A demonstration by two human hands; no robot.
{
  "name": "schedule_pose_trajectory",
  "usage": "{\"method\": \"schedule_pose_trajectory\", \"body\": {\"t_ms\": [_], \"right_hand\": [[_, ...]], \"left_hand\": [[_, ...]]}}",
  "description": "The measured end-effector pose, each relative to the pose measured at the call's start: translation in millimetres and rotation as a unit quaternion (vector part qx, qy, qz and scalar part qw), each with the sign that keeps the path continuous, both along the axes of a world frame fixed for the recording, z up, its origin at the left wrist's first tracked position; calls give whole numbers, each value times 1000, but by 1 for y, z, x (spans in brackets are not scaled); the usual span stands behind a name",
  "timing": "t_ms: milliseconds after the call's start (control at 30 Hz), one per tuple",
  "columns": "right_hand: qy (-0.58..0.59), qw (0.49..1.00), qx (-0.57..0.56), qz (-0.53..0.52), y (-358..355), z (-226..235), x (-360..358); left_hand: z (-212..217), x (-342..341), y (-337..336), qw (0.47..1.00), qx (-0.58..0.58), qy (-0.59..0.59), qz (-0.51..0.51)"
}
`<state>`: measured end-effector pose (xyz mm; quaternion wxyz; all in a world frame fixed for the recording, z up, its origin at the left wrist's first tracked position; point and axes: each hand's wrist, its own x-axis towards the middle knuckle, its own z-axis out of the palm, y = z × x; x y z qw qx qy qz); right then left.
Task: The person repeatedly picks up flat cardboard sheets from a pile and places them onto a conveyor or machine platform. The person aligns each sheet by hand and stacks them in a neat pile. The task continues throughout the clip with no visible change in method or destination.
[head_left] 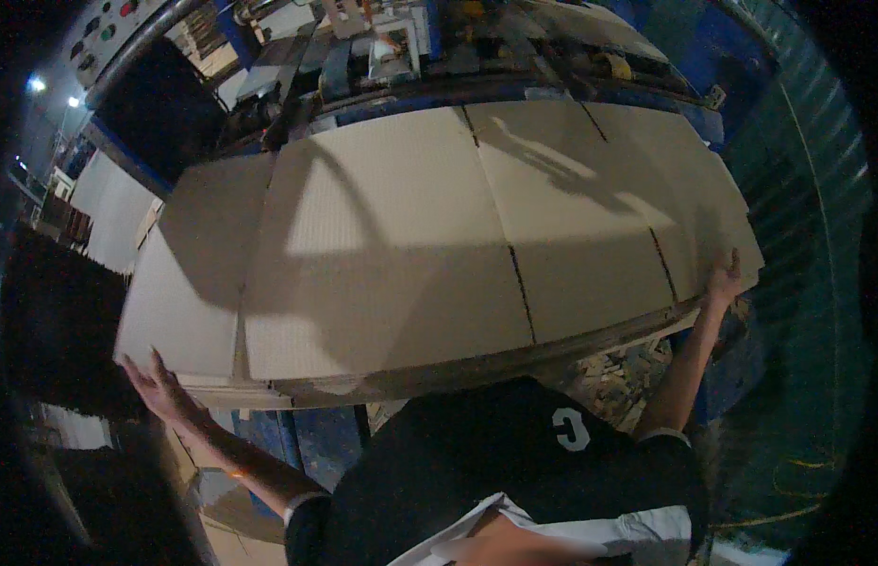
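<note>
A wide tan corrugated cardboard sheet [382, 255] with crease lines and dark slots lies on top of a stack of similar sheets [326, 391] in front of me. At its near left corner is my left hand [170, 396], fingers spread and touching the edge. My right hand [727, 278] rests against the near right corner, its visible fingers stretched out over the board. Whatever parts of the fingers lie below the edges are hidden. Shadows fall across the board.
Beyond the board's far edge stands a blue machine [458, 90] with rollers and metal parts. A control panel [104, 38] with buttons is at the far left. Cardboard scraps [623, 377] lie below the near edge. A green curtain-like surface [807, 236] runs along the right.
</note>
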<state>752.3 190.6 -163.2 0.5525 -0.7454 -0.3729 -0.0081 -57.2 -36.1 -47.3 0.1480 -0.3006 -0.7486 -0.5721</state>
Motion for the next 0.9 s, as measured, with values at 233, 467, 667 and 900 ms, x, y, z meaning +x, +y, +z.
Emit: {"method": "schedule_pose_trajectory", "body": {"t_ms": [233,467,667,900], "right_hand": [[278,905,272,169,4,59,7],[2,990,132,47,-114,142,-128],[-354,801,59,479,-136,72,-220],[-421,688,-43,590,-103,77,-230]], "left_hand": [[-4,-61,29,946,231,-215,-79],[-63,-25,-23,936,161,-272,-155],[-47,123,6,890,-168,110,-410],[-18,164,54,723,-378,335,-471]]}}
